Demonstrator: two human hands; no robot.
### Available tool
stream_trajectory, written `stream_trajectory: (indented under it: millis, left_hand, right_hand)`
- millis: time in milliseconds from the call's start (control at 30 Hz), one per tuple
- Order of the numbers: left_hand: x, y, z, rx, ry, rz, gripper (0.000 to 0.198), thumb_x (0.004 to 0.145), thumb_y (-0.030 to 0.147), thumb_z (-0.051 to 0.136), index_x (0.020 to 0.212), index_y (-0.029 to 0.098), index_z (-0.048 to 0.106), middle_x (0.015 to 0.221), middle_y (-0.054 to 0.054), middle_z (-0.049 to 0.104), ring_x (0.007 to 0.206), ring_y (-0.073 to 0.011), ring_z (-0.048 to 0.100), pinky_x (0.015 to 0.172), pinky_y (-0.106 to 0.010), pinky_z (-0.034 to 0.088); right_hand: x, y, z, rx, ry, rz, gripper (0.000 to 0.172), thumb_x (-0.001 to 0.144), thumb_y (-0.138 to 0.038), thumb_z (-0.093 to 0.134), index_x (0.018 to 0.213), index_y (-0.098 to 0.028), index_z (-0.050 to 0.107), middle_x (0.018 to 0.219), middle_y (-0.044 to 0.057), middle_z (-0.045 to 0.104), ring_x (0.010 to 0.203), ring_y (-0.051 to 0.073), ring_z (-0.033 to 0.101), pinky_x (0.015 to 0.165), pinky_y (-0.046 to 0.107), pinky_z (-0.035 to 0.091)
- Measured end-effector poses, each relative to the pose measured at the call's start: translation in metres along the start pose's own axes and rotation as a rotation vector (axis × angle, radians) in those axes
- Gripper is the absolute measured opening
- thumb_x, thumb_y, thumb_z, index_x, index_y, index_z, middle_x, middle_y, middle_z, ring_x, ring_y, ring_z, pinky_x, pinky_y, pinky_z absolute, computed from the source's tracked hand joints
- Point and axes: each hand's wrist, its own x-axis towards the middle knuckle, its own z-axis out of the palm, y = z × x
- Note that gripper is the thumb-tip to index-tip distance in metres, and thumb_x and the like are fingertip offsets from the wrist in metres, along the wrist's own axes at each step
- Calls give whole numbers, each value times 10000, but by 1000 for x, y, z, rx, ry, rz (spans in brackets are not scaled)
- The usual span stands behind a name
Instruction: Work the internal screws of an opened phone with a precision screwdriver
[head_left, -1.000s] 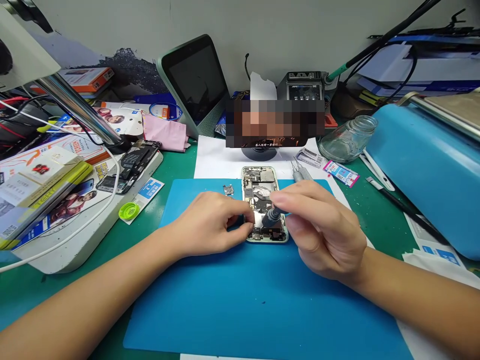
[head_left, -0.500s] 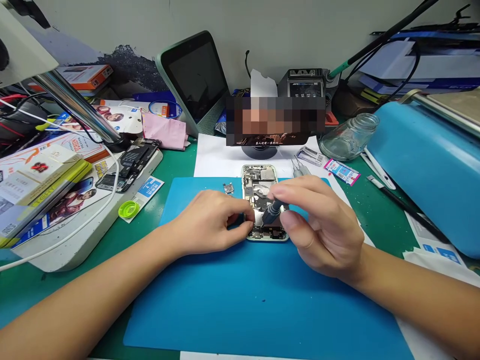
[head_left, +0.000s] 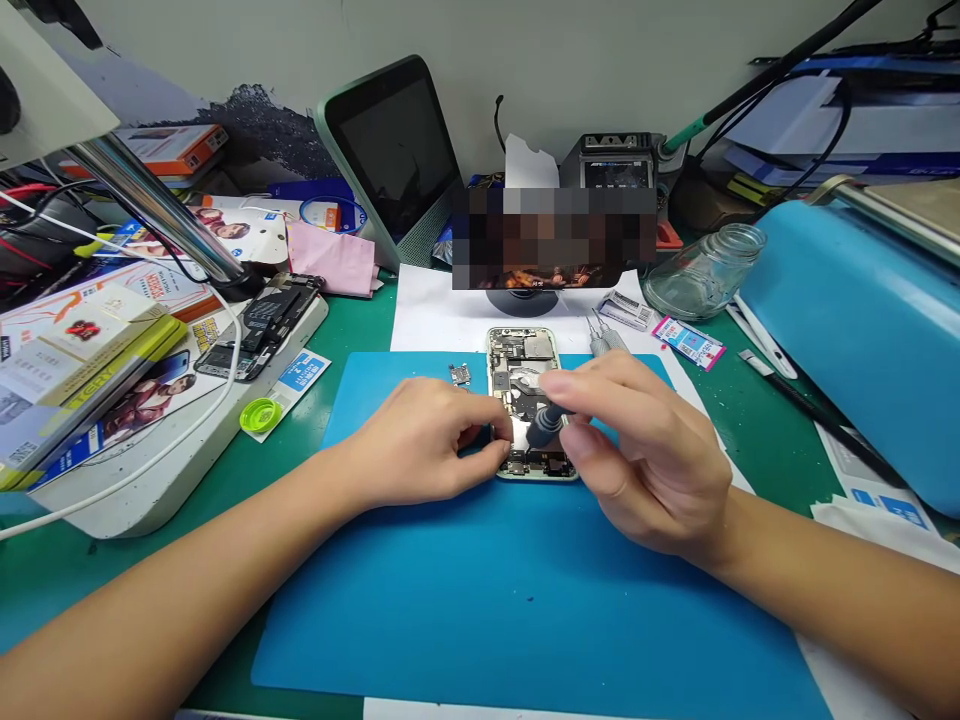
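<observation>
An opened smartphone [head_left: 525,380] with its inner parts bared lies on the blue mat [head_left: 480,600]. My left hand [head_left: 427,440] rests on the mat at the phone's left edge, with thumb and forefinger bent together over that edge; whatever is between the fingertips is hidden. Between the thumb and fingers of my right hand [head_left: 645,450] is a dark screwdriver [head_left: 545,428], tilted, its tip pointing down at the lower part of the phone. Whether the tip touches a screw is too small to tell. A small metal part [head_left: 460,375] lies on the mat left of the phone.
Tweezers [head_left: 604,335] lie behind my right hand, near a glass jar [head_left: 705,270]. A phone on a stand [head_left: 536,278] faces me at the back. A second phone's parts [head_left: 262,330] lie on a white box at left, near a green cap [head_left: 260,415].
The view has shifted slightly. Both hands and the screwdriver stay at the phone in nearly the same pose.
</observation>
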Motion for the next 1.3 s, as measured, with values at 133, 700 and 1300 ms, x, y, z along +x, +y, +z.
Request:
stream_trajectory:
  millis: [133,700,1300]
  left_hand:
    - [-1,0,0,-2,-2,0,113,862,196,619,876,212,730,545,81,496,489,-74,423,532,-235,282]
    - [1,0,0,4,-11,-14,131,861,203,611,886,216,739,555,71,524,498,-84,440,539,-237,290]
    - [-2,1,-1,32,-4,12,81,859,205,618,834,204,695,558,76,514,495,-79,415,535,-242,271]
  right_hand:
    - [0,-1,0,-7,17,8,473,890,-25,571,1323,-214,605,1111,91,708,973,209,672,812,370,571]
    - [-1,2,5,91,8,1,566,842,15,604,1358,-212,559,1175,103,735,1015,230,708,853,410,591]
    - [0,3,4,72,-6,-20,538,859,0,617,1348,-216,561,1134,93,745,961,208,708,805,395,588]
